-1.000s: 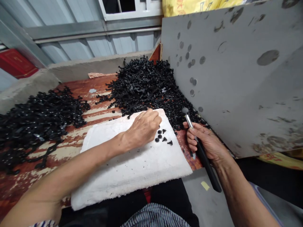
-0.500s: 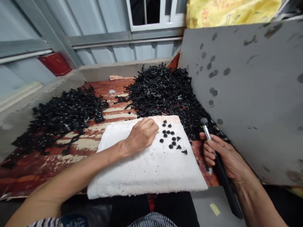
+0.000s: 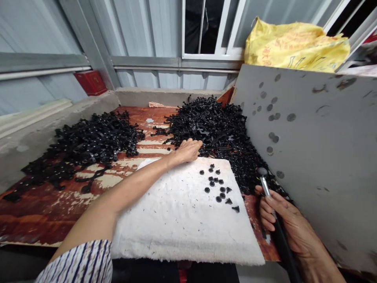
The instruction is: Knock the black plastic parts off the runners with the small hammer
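My left hand [image 3: 191, 150] reaches to the far edge of the white cloth [image 3: 165, 224], beside the large pile of black parts [image 3: 209, 122]. Its fingers are together and curled down; their tips, and whatever they hold, are hidden. On the right of the cloth lie several small black flanged plugs [image 3: 216, 180], some upright, some on their sides. Beyond the cloth's right edge my right hand [image 3: 282, 214] is closed around a tool [image 3: 282, 247] with a long black handle, a shiny metal neck and a round dark head pointing up and away.
A second heap of black strap-like parts [image 3: 97, 137] lies on the left of the worn red-brown table [image 3: 59, 220]. A grey spotted board [image 3: 321, 157] walls off the right side. Behind it sits a yellow sack [image 3: 294, 45]. A low ledge [image 3: 167, 96] bounds the back.
My left hand has moved forward from the middle of the cloth to its far edge by the pile. The view has tilted up. My right hand still grips the tool.
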The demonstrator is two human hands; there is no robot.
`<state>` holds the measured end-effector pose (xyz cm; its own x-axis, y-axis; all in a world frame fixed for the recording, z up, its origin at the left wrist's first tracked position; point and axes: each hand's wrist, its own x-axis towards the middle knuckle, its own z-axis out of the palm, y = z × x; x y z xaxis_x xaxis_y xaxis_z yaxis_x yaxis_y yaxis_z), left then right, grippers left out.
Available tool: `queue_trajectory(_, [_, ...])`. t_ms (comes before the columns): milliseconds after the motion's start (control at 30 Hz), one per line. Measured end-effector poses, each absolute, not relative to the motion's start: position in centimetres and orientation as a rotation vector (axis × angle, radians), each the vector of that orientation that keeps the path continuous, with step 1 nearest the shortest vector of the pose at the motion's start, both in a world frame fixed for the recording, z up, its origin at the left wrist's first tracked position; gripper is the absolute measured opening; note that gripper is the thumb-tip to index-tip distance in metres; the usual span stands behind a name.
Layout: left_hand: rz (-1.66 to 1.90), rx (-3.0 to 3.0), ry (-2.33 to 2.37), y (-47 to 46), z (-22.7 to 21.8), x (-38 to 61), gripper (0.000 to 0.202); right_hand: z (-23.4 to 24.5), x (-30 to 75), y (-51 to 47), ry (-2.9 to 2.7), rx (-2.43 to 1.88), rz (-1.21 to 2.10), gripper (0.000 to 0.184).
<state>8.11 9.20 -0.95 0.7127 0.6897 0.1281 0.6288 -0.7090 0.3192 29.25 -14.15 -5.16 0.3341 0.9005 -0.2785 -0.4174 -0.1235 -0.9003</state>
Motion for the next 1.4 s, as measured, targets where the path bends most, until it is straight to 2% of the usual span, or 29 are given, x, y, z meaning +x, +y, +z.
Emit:
queue_trajectory(233, [0.591,2.311,1.067,11.6,0.5,8.1,0.014,-4.9,29.0,-14.2,-0.464,-1.196,1.226,0.046])
queue_trajectory(400, [0.786,1.631,0.938,9.7,1.6,7.1,0.013,-4.7,29.4,-14.1,-0.492,-1.135,1.276,0.042])
queue_trajectory(500, [0.802,1.476,0.797,7.8,2.2,7.8,0.014,-4.8,29.7,-14.0,-0.535,-1.089,1.282,0.037])
queue_trajectory(800, [0.482,1.701,0.550,1.8,1.9,15.9,0.027,-4.8,30.1,-14.2,-0.510,-1.063,1.216,0.043])
queue_trajectory(1067, [0.535,1.527,0.631,-0.7,0.9,19.6,0.023,-5.1,30.6,-14.3,-0.507,-1.021,1.200,0.042])
queue_trajectory(1200, [0.342,1.493,0.663,-2.1,0.4,19.7,0.025,-5.3,30.9,-14.1,-0.492,-0.996,1.159,0.042])
queue_trajectory(1267, [0.254,1.470,0.677,-2.6,0.3,19.8,0.019,-5.3,30.9,-14.1,-0.488,-0.989,1.152,0.042])
queue_trajectory(1400, [0.270,1.441,0.712,-2.6,0.0,19.8,0.017,-5.4,31.0,-14.2,-0.479,-0.983,1.158,0.042])
